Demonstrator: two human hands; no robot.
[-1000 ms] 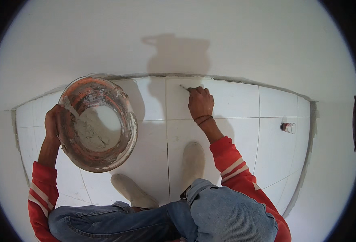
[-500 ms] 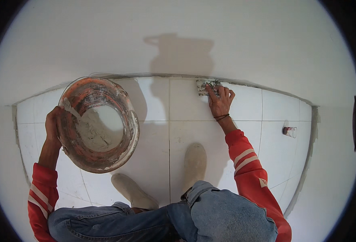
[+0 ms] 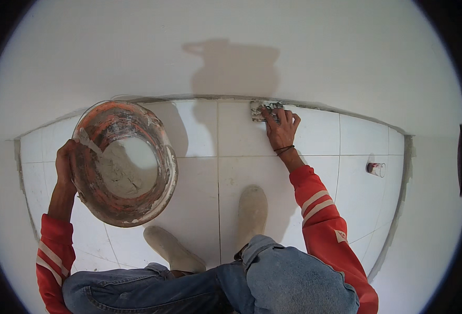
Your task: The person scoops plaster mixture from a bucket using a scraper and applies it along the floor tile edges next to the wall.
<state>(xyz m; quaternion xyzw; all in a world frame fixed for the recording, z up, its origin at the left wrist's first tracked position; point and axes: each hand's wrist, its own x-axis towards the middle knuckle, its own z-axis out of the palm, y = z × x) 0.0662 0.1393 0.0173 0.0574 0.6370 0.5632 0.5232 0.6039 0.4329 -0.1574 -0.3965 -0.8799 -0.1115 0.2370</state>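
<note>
My left hand (image 3: 64,163) grips the left rim of an orange bucket (image 3: 117,213) crusted with dried plaster. Grey wet plaster (image 3: 117,170) lies in its bottom, and a pale flat stick or blade (image 3: 89,141), smeared over, leans against the inner left wall. Over by the wall, my right hand (image 3: 281,133) is closed on a rectangular scraper (image 3: 258,112) coated with plaster, its fingers pressed on the top. The scraper lies at the gap where the floor tiles meet the wall; its handle, if any, is hidden by my hand.
White tiles (image 3: 189,183) cover the floor, and a rough grey gap (image 3: 340,112) runs along the wall's foot. A small glass (image 3: 376,169) lies or stands at the right. My two beige boots (image 3: 253,209) are between the bucket and my right arm.
My right hand has slid the scraper slightly left along the wall's foot. The bucket in my left hand has shifted a little to the left.
</note>
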